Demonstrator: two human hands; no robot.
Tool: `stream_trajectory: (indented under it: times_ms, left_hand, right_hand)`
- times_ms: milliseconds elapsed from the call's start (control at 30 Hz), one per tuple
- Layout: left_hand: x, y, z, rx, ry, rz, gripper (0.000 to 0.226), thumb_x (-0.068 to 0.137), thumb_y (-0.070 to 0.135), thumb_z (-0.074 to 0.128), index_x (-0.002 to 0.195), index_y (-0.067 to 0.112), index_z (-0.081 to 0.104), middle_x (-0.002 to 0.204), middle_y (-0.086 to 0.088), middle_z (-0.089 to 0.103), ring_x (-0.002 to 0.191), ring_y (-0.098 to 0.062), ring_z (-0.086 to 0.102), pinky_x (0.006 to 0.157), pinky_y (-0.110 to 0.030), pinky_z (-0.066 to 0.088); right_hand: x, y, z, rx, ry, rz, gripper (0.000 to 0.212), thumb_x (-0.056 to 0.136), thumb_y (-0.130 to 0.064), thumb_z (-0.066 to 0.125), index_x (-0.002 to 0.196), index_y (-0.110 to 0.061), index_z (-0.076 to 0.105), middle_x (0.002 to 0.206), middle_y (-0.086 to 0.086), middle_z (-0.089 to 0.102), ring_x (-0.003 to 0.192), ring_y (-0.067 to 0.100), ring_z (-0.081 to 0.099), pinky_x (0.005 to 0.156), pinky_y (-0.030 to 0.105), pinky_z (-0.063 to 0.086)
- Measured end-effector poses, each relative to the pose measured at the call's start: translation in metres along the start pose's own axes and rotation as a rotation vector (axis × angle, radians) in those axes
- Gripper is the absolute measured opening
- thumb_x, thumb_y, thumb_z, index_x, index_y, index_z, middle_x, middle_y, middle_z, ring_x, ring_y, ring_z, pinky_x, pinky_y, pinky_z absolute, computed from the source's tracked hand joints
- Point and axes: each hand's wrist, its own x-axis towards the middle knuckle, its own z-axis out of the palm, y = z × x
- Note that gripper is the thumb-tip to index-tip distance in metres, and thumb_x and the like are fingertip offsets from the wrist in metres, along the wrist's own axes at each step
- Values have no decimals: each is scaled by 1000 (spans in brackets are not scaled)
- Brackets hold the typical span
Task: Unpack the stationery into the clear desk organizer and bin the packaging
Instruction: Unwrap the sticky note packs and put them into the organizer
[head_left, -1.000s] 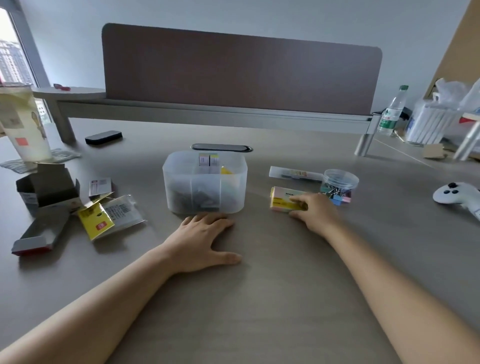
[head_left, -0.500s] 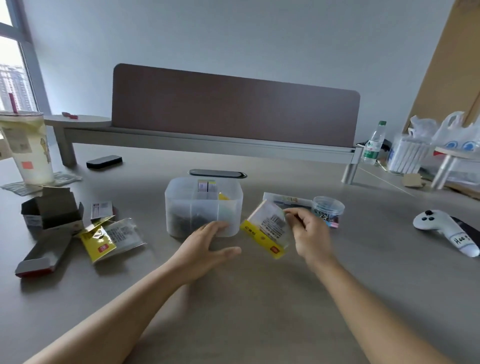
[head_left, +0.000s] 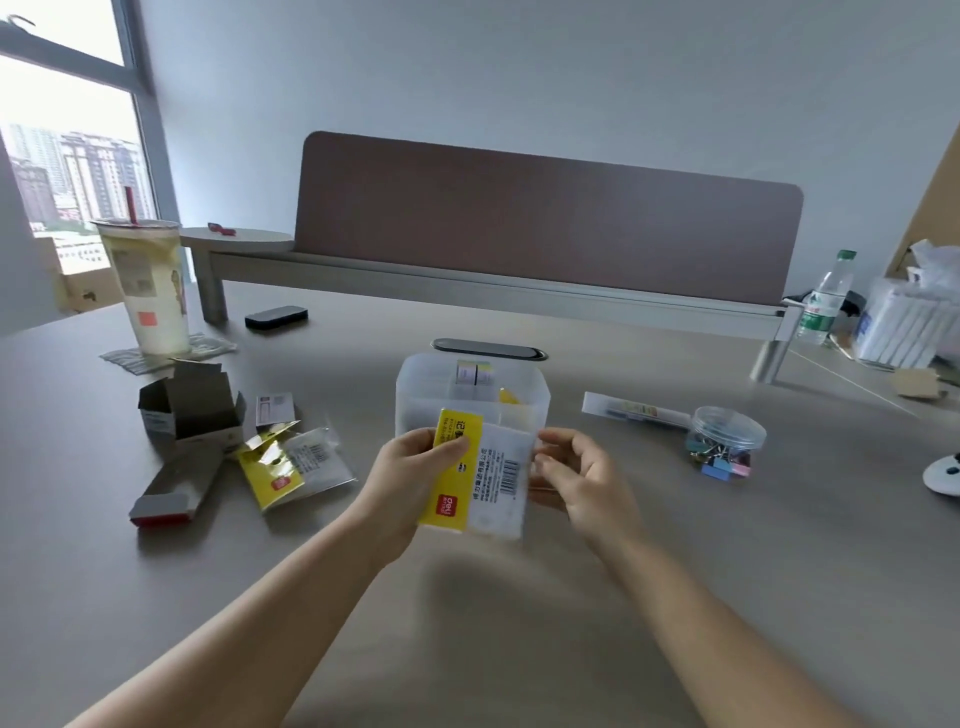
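A yellow-and-white plastic packet (head_left: 478, 470) with a barcode is held upright above the desk, just in front of the clear desk organizer (head_left: 415, 395). My left hand (head_left: 410, 478) grips its yellow left edge, thumb across the front. My right hand (head_left: 576, 478) pinches its white right edge. The organizer holds small boxes at the back and dark items low down. An opened yellow packet (head_left: 283, 467) and torn grey cartons (head_left: 192, 410) lie to the left. A long white pen pack (head_left: 634, 413) and a round clear tub of binder clips (head_left: 724, 441) sit to the right.
A tall drink cup with a red straw (head_left: 148, 286) stands far left beside a black case (head_left: 276, 317). A desk divider (head_left: 545, 218) runs across the back. A water bottle (head_left: 826, 299) and white bags stand far right. A white controller (head_left: 943, 473) pokes in at the right edge.
My right hand lifted the packet off the desk and brought it in front of the organizer. My left hand left the desk and took hold of the packet's yellow edge. The camera tilted up.
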Motion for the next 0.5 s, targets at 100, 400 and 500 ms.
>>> stream_trajectory:
  times_ms: [100,400,500]
  left_hand:
    - [-1,3,-8,67,-20,8,10,87,11,53,81,14,61,82,-6,65,72,-20,62,63,-32,52]
    - [1,1,-23,142,-11,-17,8,87,16,54,83,16,61,85,-6,65,74,-20,63,64,-30,53]
    - [2,3,-25,109,4,4,10,88,15,53,82,15,61,83,-5,66,70,-18,64,60,-28,53]
  right_hand:
    - [6,-1,6,-180,-17,-114,18,89,-7,50,102,-18,54,84,-1,56,85,17,57,82,33,53]
    - [9,3,17,-294,-33,-253,35,80,-1,62,62,-31,59,69,-4,60,60,-2,55,67,20,49]
    - [12,1,16,-245,6,-255,34,81,1,59,62,-27,58,75,-1,56,63,6,50,71,30,47]
